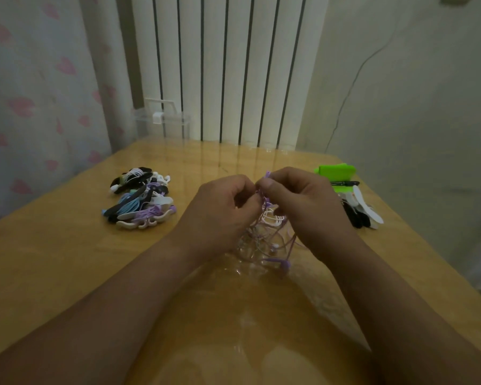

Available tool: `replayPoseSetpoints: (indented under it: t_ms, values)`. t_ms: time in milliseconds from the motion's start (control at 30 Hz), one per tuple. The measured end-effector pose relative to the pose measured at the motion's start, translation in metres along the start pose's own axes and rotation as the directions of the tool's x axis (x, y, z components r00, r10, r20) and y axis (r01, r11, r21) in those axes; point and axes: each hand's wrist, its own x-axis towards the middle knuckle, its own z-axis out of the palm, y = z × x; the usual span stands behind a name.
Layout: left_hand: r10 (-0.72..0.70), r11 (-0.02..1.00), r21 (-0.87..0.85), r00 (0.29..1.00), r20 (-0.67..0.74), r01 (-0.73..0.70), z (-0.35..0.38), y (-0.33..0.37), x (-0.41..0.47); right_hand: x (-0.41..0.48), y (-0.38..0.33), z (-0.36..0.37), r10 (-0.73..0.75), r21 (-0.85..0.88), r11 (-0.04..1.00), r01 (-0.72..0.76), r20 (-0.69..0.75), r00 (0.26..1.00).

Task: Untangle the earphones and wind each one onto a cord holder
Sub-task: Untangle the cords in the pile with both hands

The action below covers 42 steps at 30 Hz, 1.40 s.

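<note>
Above the middle of the wooden table [53, 259], my left hand [222, 209] and my right hand [297, 201] meet, both pinching a tangle of purple and white earphone cords [270, 229]. The cords hang in loops between the hands down to the tabletop, where a purple earbud [283, 263] lies. A purple end [267, 174] pokes up above my right fingertips. What my fingers hold inside the tangle is hidden.
A pile of wound earphones on cord holders [142, 198] lies at the left. Black and white empty holders [361, 209] lie at the right beside a green object [336, 173]. A clear plastic box [164, 123] stands at the table's far edge by the radiator.
</note>
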Motion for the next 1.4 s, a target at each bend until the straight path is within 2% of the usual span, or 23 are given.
replayPoseSetpoints:
  t_ms: [100, 167, 267, 333, 400, 500, 600, 667, 767, 833, 933, 1100, 1233, 1333, 1400]
  values:
    - [0.001, 0.997, 0.083, 0.999, -0.050, 0.003, 0.000, -0.002, -0.001, -0.001, 0.004, 0.003, 0.012, -0.016, 1.000, -0.012, 0.001, 1.000]
    - [0.010, 0.982, 0.191, 0.997, -0.074, 0.005, -0.001, -0.003, -0.002, -0.002, 0.005, 0.008, -0.009, -0.091, 0.996, 0.010, 0.007, 1.000]
    - [0.006, 0.927, 0.375, 0.999, -0.052, 0.014, -0.003, 0.000, -0.001, -0.004, 0.006, 0.013, -0.042, -0.206, 0.978, 0.038, -0.015, 0.999]
    - [0.001, 0.904, 0.427, 0.999, -0.035, 0.014, -0.004, 0.002, 0.000, -0.003, 0.005, 0.013, -0.038, -0.235, 0.971, 0.034, -0.014, 0.999]
    - [-0.021, 0.931, 0.364, 0.999, -0.048, 0.038, -0.004, 0.002, 0.000, -0.004, 0.004, 0.012, -0.038, -0.238, 0.970, 0.041, 0.014, 0.999]
    - [-0.121, 0.988, 0.087, 0.987, -0.110, 0.131, -0.006, 0.006, 0.000, -0.005, 0.002, 0.011, -0.042, -0.163, 0.985, 0.048, 0.038, 0.998]
    - [-0.227, 0.960, -0.188, 0.969, -0.096, 0.207, -0.008, 0.010, 0.002, -0.005, 0.002, 0.011, -0.005, -0.012, 1.000, 0.006, 0.058, 0.998]
    - [-0.244, 0.943, -0.258, 0.965, -0.099, 0.212, -0.007, 0.010, 0.002, -0.004, 0.001, 0.011, 0.046, 0.094, 0.994, -0.051, 0.056, 0.997]
    - [-0.192, 0.962, -0.221, 0.972, -0.138, 0.159, -0.005, 0.009, -0.001, -0.003, 0.000, 0.012, 0.116, 0.203, 0.971, -0.123, 0.045, 0.992]
    - [-0.123, 0.984, -0.151, 0.979, -0.160, 0.099, -0.004, 0.009, -0.003, -0.002, 0.000, 0.011, 0.136, 0.203, 0.969, -0.142, 0.043, 0.990]
    - [-0.003, 0.999, -0.034, 0.983, -0.184, -0.003, -0.003, 0.007, -0.004, -0.002, 0.002, 0.011, 0.136, 0.138, 0.980, -0.141, 0.046, 0.990]
    - [0.022, 1.000, 0.017, 0.986, -0.167, -0.019, -0.003, 0.005, -0.004, -0.001, 0.003, 0.010, 0.083, 0.019, 0.996, -0.083, 0.007, 0.997]
    - [0.100, 0.975, 0.212, 0.978, -0.183, -0.061, -0.007, -0.002, -0.001, -0.003, 0.001, 0.010, 0.018, -0.149, 0.989, -0.007, 0.076, 0.997]
    - [0.052, 0.982, 0.187, 0.973, -0.227, -0.009, -0.014, -0.005, 0.004, -0.004, -0.002, 0.001, 0.015, -0.178, 0.984, 0.018, 0.180, 0.984]
    - [-0.062, 0.992, 0.084, 0.957, -0.285, 0.089, -0.021, -0.011, 0.010, -0.001, -0.002, -0.006, 0.032, -0.138, 0.990, -0.004, 0.202, 0.979]
